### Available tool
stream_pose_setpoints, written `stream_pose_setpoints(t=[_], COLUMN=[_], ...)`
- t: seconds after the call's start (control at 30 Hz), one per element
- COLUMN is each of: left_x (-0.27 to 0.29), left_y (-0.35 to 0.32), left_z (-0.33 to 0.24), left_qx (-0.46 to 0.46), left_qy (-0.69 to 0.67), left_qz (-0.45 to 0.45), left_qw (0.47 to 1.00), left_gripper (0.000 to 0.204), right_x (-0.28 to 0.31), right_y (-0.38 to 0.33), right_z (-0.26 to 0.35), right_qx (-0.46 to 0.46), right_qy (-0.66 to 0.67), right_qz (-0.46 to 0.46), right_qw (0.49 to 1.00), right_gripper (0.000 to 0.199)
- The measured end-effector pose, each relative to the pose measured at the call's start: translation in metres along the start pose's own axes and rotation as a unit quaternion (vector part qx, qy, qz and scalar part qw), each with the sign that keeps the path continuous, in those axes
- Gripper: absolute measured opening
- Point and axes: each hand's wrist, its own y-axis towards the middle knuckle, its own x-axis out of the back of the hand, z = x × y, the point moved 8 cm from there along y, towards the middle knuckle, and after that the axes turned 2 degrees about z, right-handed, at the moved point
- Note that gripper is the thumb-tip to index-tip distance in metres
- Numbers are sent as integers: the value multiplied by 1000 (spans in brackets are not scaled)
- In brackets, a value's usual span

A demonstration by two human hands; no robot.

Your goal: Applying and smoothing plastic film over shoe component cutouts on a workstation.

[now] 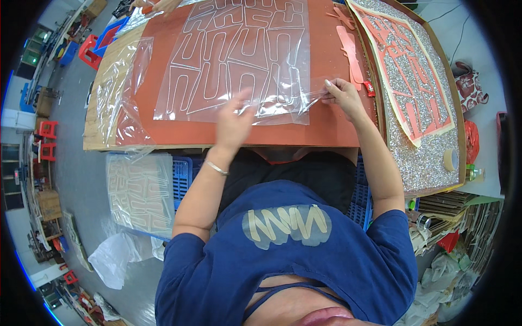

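Fingers (329,90) of the right hand (346,99) pinch clear film (311,100) at the patterned sheet's (239,61) edge, forearm (381,155) stretched forward, left hand (235,125) blurred over the near side, finger opening impossible to tell, sheet flat on the red board (333,131).

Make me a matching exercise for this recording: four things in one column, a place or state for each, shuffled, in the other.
1. Right hand
2. Tape roll
3. Left hand
4. Clear sheet with looped outlines

A. Blurred by motion
B. Spread on the reddish-brown work surface
C. Pinching clear film
D. On the glittery silver board

Pairs: 1-C, 2-D, 3-A, 4-B
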Motion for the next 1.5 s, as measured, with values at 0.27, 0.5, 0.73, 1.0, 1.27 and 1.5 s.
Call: stream_pose_setpoints(t=[0.27,0.5,0.73,1.0,1.27,1.5], left_x=[-102,-127,-143,-151,-148,-140], left_y=[-52,-90,-88,-84,-71,-66], left_z=[-37,-45,-38,-32,-33,-33], left_qx=[-142,-197,-179,-217,-209,-211], left_qy=[191,338,364,447,412,374], left_qz=[132,145,172,168,186,198], left_qw=[962,909,898,852,867,881], left_gripper=[36,73,78,74,75,81], right_x=[-9,-17,16,15,59,121], right_y=[-12,-4,23,40,85,140], right_z=[-15,-22,-7,26,75,127], right_qx=[-88,-53,155,289,312,301], right_qy=[103,271,-63,-421,-600,-635], right_qz=[24,-115,-336,-351,-295,-255], right_qw=[991,954,927,785,675,664], right_gripper=[28,22,25,20,18,18])
